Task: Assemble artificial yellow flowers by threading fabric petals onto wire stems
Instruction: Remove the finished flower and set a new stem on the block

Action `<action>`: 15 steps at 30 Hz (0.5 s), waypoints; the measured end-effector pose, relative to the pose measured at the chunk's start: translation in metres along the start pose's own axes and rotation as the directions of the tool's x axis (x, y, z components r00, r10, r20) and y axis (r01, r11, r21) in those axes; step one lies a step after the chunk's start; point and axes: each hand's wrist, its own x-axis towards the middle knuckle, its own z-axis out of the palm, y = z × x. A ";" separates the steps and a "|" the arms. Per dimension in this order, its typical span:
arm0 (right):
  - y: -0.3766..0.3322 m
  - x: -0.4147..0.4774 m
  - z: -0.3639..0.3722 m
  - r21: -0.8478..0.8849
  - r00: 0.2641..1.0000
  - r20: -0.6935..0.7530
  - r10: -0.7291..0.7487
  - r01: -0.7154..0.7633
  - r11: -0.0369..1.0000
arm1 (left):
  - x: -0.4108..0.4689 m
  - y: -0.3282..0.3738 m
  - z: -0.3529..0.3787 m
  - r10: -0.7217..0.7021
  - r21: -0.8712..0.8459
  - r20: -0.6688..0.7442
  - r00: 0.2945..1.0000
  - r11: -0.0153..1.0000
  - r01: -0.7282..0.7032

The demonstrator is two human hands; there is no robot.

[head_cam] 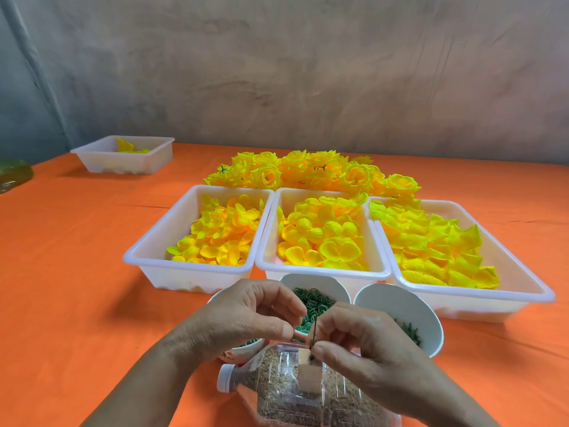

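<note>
Your right hand (363, 349) pinches the dark green wire stem (315, 329) at its lower end, between the thumb and the first finger. The stem stands almost upright out of this pinch, toward 12 o'clock. Your left hand (246, 318) is just beside it at 9 o'clock, with the fingers curled and the tip of the first finger near the top of the stem; I cannot tell if these fingers hold some small thing or nothing. Under both hands, at 6 o'clock, a clear plastic bottle (277, 392) lies on its side, full of brown grains, with its white cap (226, 379) toward 9 o'clock. It carries a plain tan patch (308, 375), and I can read no words on it. The small bowl (238, 354) half hidden under your left hand has red marks on its wall, too small to read. At 12 o'clock from the pinch stands a white bowl (311, 280) with green rings (314, 298), and at 2 o'clock a second white bowl (397, 306) with dark green pieces (411, 332). Behind the bowls, 3 white trays stand close side by side: the left tray (147, 241), the middle tray (268, 235) and the right tray (523, 272). Each one holds loose yellow petals (323, 235). Behind the trays, at 12 o'clock, a heap of finished yellow flowers (311, 172) lies on the orange cloth (77, 257). Far at 10 o'clock, well apart from the rest, a 4th tray (101, 161) holds a few yellow pieces.
</note>
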 end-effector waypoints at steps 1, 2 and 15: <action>0.001 0.000 0.001 -0.001 1.000 0.001 -0.004 0.004 1.000 | 0.000 -0.001 -0.001 0.005 0.001 -0.019 1.000 1.000 -0.005; 0.001 0.000 0.001 -0.003 1.000 0.004 -0.008 0.008 1.000 | 0.001 -0.002 -0.002 0.010 0.006 -0.039 0.999 1.000 -0.010; 0.005 -0.001 0.000 0.053 0.999 0.036 -0.027 0.025 0.998 | 0.008 -0.012 -0.014 0.006 -0.062 -0.213 0.977 0.998 -0.020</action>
